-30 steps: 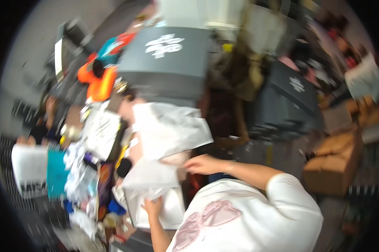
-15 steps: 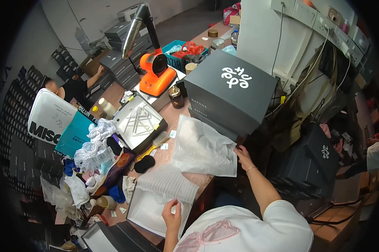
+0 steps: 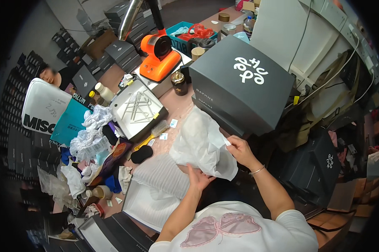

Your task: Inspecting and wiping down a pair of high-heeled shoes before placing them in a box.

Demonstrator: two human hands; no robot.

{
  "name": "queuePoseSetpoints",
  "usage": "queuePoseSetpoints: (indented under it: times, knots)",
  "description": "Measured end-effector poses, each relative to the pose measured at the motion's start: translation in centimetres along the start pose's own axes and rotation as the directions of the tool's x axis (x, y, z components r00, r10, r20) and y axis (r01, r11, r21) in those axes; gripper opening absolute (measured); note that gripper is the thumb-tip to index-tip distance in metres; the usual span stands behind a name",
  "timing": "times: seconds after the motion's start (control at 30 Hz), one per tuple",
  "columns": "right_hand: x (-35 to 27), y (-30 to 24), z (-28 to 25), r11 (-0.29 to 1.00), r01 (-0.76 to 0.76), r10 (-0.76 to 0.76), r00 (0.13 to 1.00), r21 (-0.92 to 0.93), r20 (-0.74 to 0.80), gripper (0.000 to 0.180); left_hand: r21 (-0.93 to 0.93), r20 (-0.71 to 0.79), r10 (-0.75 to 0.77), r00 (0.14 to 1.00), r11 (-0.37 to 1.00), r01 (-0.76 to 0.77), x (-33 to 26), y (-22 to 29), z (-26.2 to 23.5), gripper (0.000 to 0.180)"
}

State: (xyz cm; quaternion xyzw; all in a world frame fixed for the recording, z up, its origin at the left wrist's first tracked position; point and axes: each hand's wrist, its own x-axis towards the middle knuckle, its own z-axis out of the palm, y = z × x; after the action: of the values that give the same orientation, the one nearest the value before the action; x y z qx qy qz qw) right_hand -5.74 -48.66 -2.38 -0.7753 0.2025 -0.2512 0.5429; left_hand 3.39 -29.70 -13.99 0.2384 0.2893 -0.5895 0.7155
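Note:
My right hand (image 3: 241,150) pinches the right edge of a white cloth bag (image 3: 203,143) that lies over the table beside a stack of dark grey boxes (image 3: 241,86). My left hand (image 3: 197,178) holds the lower edge of the same white cloth bag from underneath. Just left of my left hand lies a sheet of ribbed white padding (image 3: 163,174), over a white open box lid (image 3: 148,203).
An orange machine (image 3: 158,60) stands at the back of the table. A white tray (image 3: 135,110), a yellow-handled brush (image 3: 152,135), a black oval pad (image 3: 141,154) and crumpled paper (image 3: 91,134) sit to the left. Black boxes (image 3: 321,164) are piled to the right. Another person (image 3: 55,76) sits far left.
My left hand has come up from the ribbed sheet to the bag's lower edge. My right hand has lifted the bag's right edge. The view has steadied and moved closer.

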Motion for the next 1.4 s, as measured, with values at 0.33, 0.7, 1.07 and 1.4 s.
queuePoseSetpoints:
  times: [0.33, 0.7, 1.07, 1.4]
  knots:
    - [6.2, -15.5, 4.6, 0.925, 0.268, -0.347, 0.885, 0.268, 0.311, 0.013, -0.127, 0.427, 0.302, 0.852, 0.953, -0.275, -6.2, 0.2, 9.6, 0.055]
    - [-2.0, -26.0, 10.6, 0.786, 0.227, -0.593, 0.014, 0.575, 0.805, 0.015, 0.068, 0.549, 0.474, 0.688, 0.795, -0.603, -15.2, 7.0, 0.0, 0.048]
    - [-6.7, -10.4, 14.2, 0.909, -0.385, -0.060, 0.252, 0.157, 0.966, 0.104, 0.666, 0.165, 0.779, 0.604, 0.364, -0.651, -37.2, 6.5, -13.9, 0.063]
    - [-12.7, -6.1, 26.3, 0.628, -0.778, 0.352, 0.281, -0.003, 0.893, 0.093, 0.509, -0.264, 0.945, 0.194, 0.307, -0.804, -19.6, 6.4, -18.5, 0.059]
